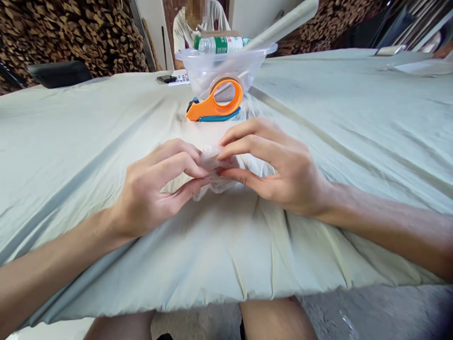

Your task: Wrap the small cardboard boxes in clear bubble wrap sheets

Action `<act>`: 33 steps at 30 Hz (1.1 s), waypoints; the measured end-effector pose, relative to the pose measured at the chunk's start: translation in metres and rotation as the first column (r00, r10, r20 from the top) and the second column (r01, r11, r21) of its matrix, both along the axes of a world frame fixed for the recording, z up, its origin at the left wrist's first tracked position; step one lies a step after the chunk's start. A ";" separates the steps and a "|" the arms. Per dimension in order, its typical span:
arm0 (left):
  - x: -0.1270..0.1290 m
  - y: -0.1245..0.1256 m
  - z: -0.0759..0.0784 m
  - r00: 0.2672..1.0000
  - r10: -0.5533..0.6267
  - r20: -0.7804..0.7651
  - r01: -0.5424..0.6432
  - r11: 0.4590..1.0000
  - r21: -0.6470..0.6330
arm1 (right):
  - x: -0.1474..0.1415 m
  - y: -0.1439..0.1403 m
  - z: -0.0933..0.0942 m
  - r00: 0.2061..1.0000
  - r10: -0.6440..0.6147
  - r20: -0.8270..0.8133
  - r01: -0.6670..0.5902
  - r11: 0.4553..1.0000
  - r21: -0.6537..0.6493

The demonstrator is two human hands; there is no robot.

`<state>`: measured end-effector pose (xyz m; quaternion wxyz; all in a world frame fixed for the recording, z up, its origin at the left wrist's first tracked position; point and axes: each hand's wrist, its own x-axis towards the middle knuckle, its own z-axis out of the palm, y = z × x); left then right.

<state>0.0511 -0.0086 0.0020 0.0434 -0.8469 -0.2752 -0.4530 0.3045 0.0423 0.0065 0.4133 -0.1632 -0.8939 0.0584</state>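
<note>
Between my hands, just above the cloth-covered table, is a small crumpled piece of clear plastic wrap (211,155); whether anything lies inside it I cannot make out. My left hand (159,182) pinches its left side with thumb and fingers. From the right, my right hand (271,163) closes thumb and fingertips on the other side. More loose clear film spreads behind and under the right fingers. Straight beyond my hands lies an orange tape dispenser (202,109) with a blue lower edge.
Behind the dispenser stands a clear plastic tub (198,63) with a green-labelled bottle (221,45) and a long pale roll (286,23) leaning out. A phone (166,79), a black case (59,74) and a person (179,33) are farther back. The tablecloth (212,264) has folds.
</note>
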 end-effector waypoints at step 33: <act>-0.005 0.005 -0.005 0.994 0.108 0.013 -0.099 0.952 -0.289 | -0.007 0.015 -0.004 0.922 -0.126 -0.367 -0.055 0.894 -0.444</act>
